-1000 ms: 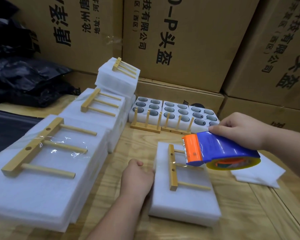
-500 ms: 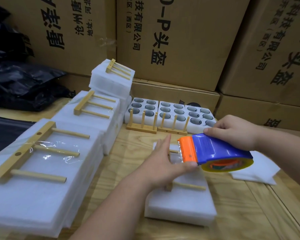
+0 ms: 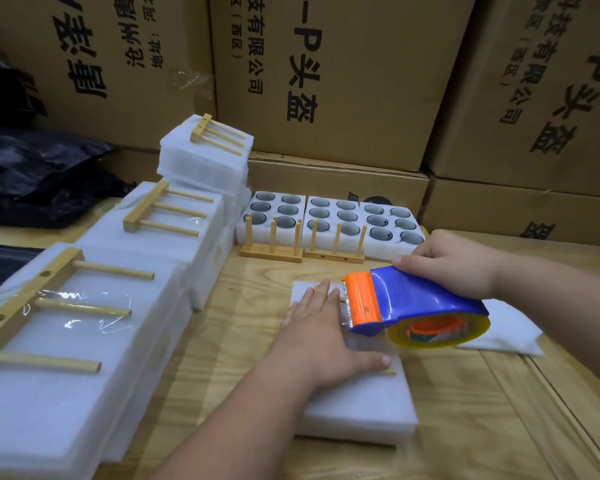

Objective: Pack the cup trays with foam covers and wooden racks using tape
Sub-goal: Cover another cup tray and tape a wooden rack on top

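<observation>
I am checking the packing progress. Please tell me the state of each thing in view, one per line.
Left hand: open, flat on the package.
Right hand: grips the tape dispenser.
Tape dispenser: lifted, orange end by the left hand.
Foam package: covered, rack mostly hidden.
Cup trays: uncovered.
Upright racks: standing before the trays.
Finished packages: taped, racks on top.

Left hand: your left hand (image 3: 321, 336) lies flat, fingers (image 3: 321, 292) straight, pressing on the white foam-wrapped tray (image 3: 357, 407) and covering its wooden rack.
Right hand: your right hand (image 3: 454, 263) grips the blue and orange tape dispenser (image 3: 406, 306) from above, its orange end just beside your left hand.
Left side: finished white foam packs with taped wooden peg racks (image 3: 94, 306) stand in a row.
Behind: three open white foam cup trays (image 3: 329, 216), two upright wooden racks (image 3: 302, 251) in front of them.
Desk: light wooden desk (image 3: 499, 427).
Backdrop: brown cardboard boxes (image 3: 343, 81).
</observation>
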`<state>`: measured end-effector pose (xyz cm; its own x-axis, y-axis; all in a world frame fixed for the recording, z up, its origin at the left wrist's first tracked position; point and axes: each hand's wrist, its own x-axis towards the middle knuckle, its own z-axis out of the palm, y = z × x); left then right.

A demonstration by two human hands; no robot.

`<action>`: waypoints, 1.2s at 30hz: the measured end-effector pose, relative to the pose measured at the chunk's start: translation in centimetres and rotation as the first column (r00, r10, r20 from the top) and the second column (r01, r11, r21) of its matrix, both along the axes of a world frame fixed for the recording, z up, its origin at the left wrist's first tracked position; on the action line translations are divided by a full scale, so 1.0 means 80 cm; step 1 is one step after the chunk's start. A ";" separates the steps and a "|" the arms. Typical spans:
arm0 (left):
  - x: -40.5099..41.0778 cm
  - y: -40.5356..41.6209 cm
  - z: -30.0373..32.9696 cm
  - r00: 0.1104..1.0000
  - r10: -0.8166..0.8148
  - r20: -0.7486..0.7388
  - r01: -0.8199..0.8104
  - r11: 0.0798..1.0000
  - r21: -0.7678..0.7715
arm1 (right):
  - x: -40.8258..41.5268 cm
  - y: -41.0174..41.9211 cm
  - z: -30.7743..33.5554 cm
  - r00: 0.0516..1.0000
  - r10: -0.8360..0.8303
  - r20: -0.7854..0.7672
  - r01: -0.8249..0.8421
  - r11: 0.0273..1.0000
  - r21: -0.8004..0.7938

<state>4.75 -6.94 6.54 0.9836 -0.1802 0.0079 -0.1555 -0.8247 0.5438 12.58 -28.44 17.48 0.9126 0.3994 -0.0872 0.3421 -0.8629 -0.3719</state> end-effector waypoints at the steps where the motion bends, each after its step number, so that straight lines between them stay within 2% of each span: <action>1: 0.001 0.000 0.001 1.000 -0.002 -0.005 0.002 1.000 0.006 | 0.001 -0.002 -0.002 1.000 0.003 -0.002 -0.003 1.000 0.006; 6: 0.001 0.001 0.001 0.999 0.006 -0.036 -0.005 1.000 0.012 | 0.002 -0.013 -0.013 0.999 0.007 -0.032 -0.005 0.998 0.067; 17: -0.002 -0.002 0.002 0.996 0.021 -0.092 -0.020 1.000 0.012 | 0.000 -0.061 -0.041 0.997 -0.055 -0.048 0.059 0.994 0.093; 24: -0.005 -0.001 0.006 0.991 0.025 -0.128 -0.024 1.000 0.012 | -0.010 -0.104 -0.044 0.986 -0.090 -0.139 0.112 0.982 0.155; 31: -0.006 -0.002 0.007 0.989 0.021 -0.146 -0.018 1.000 0.022 | -0.018 -0.145 -0.037 0.973 -0.166 -0.163 0.182 0.979 0.091; 36: -0.007 -0.001 0.008 0.988 0.023 -0.155 -0.019 1.000 0.025 | -0.018 -0.146 -0.044 0.973 -0.198 -0.117 0.201 0.979 0.016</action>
<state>4.19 -7.01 7.20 0.9761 -0.1581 -0.1492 -0.0533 -0.8395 0.5408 11.16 -40.09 13.92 0.9589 0.2139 -0.1866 0.1181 -0.8984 -0.4229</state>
